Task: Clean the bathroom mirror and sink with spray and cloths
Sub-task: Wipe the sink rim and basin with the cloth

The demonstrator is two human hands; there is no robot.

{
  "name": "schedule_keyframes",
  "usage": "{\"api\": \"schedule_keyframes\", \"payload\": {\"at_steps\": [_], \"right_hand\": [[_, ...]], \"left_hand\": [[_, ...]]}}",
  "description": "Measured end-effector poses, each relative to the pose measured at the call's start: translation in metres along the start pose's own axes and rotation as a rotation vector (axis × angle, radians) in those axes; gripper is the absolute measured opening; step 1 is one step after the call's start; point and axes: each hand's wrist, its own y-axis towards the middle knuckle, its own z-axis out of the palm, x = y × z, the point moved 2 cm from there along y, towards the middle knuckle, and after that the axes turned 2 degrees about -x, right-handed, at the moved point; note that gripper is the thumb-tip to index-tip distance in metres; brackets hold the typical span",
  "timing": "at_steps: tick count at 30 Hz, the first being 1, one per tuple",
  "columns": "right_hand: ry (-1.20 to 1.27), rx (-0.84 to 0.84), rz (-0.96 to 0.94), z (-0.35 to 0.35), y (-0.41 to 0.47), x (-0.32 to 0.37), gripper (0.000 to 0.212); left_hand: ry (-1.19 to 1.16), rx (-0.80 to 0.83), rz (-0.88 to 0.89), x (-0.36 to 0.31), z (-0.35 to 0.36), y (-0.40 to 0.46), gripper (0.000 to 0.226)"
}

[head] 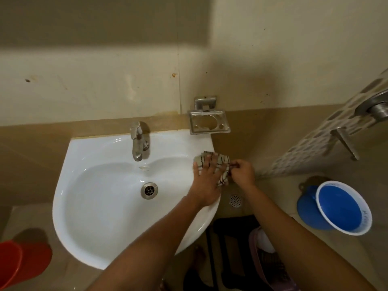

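red bucket (23, 262) sits at far left on the floor, then the white sink (100, 208) with its tap (137, 141). my left hand (206, 177) presses flat, fingers spread, on the checked cloth (222, 162) at the sink's right rim; my right hand (243, 172) pinches the cloth's edge. blue bucket (344, 208) far right.

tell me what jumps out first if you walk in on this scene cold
The white sink fills the middle, and on its right rim the left hand presses flat on a striped cloth while the right hand pinches the cloth's edge. Next, the blue bucket on the floor at right and the red bucket at bottom left catch the eye.
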Motion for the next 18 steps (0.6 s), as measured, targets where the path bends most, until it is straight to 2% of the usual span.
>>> {"api": "schedule_keyframes", "payload": {"at_steps": [5, 8, 10, 16, 18], "right_hand": [[0.012, -0.032, 0.005, 0.002, -0.027, -0.011, 0.026], [0.009, -0.028, -0.04, 0.006, -0.038, -0.007, 0.025], [-0.009, 0.002, -0.06, 0.009, -0.044, -0.004, 0.024], [0.0, 0.018, -0.046, 0.012, -0.041, -0.002, 0.023], [-0.001, 0.032, -0.039, 0.012, -0.037, -0.004, 0.022]], "left_hand": [[-0.329, -0.045, -0.042, -0.012, 0.015, -0.029, 0.071], [-0.507, -0.081, -0.113, -0.011, 0.028, -0.045, 0.085], [-0.612, -0.044, -0.205, -0.008, 0.029, -0.042, 0.077], [-1.073, -0.109, -0.708, -0.013, -0.012, -0.007, 0.077], [-1.264, -0.186, -0.896, -0.009, -0.015, 0.005, 0.086]]}}
